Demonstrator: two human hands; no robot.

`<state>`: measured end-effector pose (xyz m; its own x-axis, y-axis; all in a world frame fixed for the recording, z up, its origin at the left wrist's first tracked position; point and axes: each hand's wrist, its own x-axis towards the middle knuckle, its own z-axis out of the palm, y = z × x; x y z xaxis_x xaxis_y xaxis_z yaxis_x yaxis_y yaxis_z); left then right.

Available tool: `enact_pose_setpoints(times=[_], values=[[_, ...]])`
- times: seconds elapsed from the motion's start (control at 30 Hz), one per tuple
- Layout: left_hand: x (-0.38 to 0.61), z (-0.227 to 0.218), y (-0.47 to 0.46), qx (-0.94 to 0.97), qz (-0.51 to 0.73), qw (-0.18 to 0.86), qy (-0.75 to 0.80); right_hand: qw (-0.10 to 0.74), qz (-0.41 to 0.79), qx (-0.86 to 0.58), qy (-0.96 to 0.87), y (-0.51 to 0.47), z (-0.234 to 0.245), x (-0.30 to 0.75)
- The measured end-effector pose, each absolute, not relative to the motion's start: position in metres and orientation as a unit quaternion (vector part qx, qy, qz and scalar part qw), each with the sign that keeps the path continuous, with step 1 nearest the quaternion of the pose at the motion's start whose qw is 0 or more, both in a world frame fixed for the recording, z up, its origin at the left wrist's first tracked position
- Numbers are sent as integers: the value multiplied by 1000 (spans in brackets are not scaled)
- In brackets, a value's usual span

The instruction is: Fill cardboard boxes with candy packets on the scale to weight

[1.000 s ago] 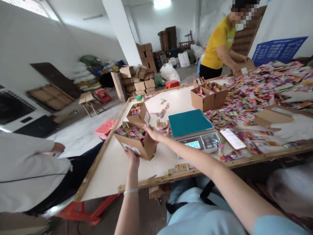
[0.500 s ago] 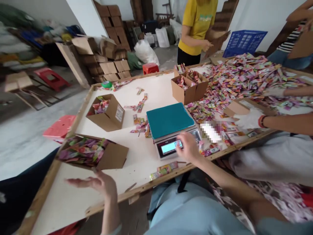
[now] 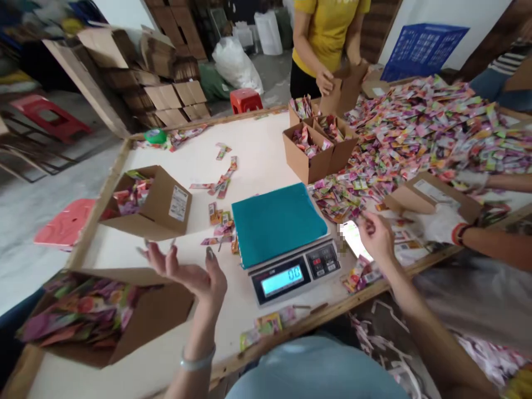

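My left hand (image 3: 193, 271) is raised over the table, palm up, fingers spread, with nothing in it. Beside it lies a tilted cardboard box (image 3: 153, 310) full of colourful snack sachets. My right hand (image 3: 379, 239) is at the right edge of a phone (image 3: 355, 239) with a lit screen. Its fingers are bent and pinched together; I cannot make out whether anything is between them. Between my hands stands a digital scale (image 3: 297, 274) with a bare teal platform (image 3: 278, 221); its display reads zero.
A second sachet box (image 3: 166, 199) lies at the left. Upright filled boxes (image 3: 307, 160) stand behind the scale. A big sachet heap (image 3: 436, 122) covers the right side. A co-worker's gloved hand (image 3: 440, 224) is at a box (image 3: 436, 197); a person in yellow (image 3: 328, 39) handles cardboard.
My right hand has moved from the scale's display right to the phone. My left hand has risen and shifted right. The person in yellow has brought a box to the table. The view has shifted.
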<state>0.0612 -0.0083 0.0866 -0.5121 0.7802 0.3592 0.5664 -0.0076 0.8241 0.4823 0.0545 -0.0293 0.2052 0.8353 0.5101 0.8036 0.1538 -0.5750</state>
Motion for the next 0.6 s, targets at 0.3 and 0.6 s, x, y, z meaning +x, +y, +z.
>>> enact_pose_setpoints(times=[0.3, 0.6], values=[[76, 83, 190, 514, 492, 196, 674, 427, 47, -521, -738, 309, 24, 368], [133, 45, 389, 490, 304, 458, 676, 514, 16, -481, -710, 269, -54, 439]])
